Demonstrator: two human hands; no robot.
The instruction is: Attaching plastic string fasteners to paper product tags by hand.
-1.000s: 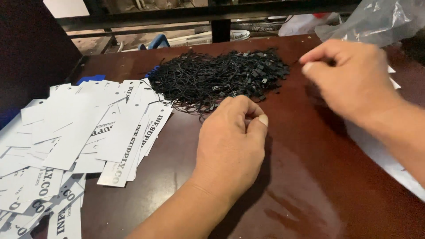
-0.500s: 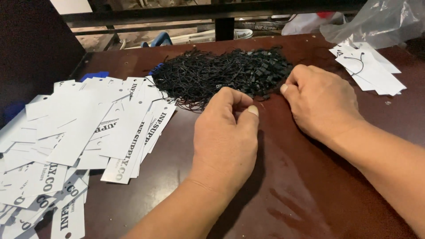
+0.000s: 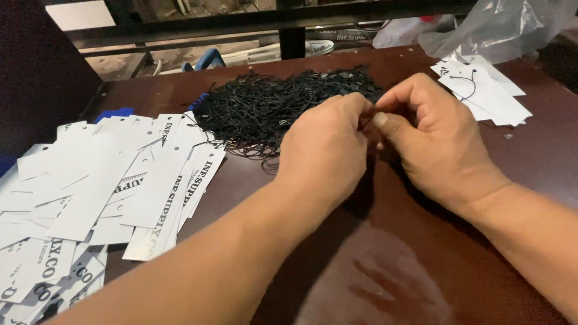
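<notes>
Both hands, left and right, pinch fingers shut on one black cord at the pile edge; tease it free slowly, avoiding tangles.

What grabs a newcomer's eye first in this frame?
Probably the two hands meeting mid-table: the left hand and right hand pinch together at their fingertips, right at the near edge of a tangled heap of black strings. Next, the wide spread of white paper tags fanned over the table's left side, with a smaller stack of tags at far right, one carrying a black string.
</notes>
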